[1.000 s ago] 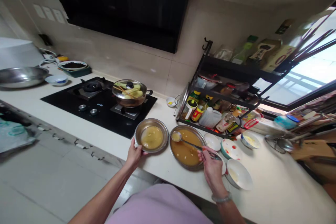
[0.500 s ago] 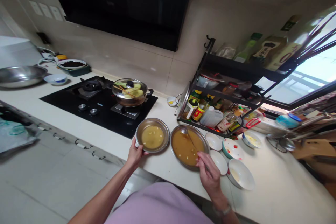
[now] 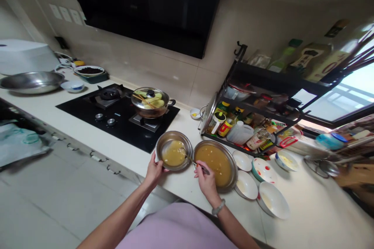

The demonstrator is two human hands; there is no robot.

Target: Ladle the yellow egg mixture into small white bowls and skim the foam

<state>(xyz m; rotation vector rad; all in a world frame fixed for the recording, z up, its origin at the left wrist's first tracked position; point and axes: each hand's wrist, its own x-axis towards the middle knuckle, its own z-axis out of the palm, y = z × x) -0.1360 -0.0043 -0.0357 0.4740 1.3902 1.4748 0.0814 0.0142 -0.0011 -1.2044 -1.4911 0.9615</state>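
Note:
My left hand [image 3: 154, 170] grips the near rim of a small steel bowl [image 3: 174, 140] that holds yellow liquid. My right hand [image 3: 205, 176] is closed on the handle of a metal spoon [image 3: 191, 160], whose bowl end reaches into the small steel bowl. Right of it sits a wider steel plate [image 3: 230, 155] filled with orange-brown liquid. Both dishes stand on the white counter [image 3: 304, 210] near its front edge.
A lidded pot [image 3: 150, 103] sits on the black gas hob [image 3: 117, 114]. Several white bowls [image 3: 273, 200] lie right of the plate. A black rack [image 3: 251, 124] of bottles and jars stands behind. A steel wok [image 3: 30, 81] and small dishes are far left.
My right hand carried the spoon from the wide plate leftward into the small bowl. The left hand stayed on the bowl's rim. The camera swung slightly right.

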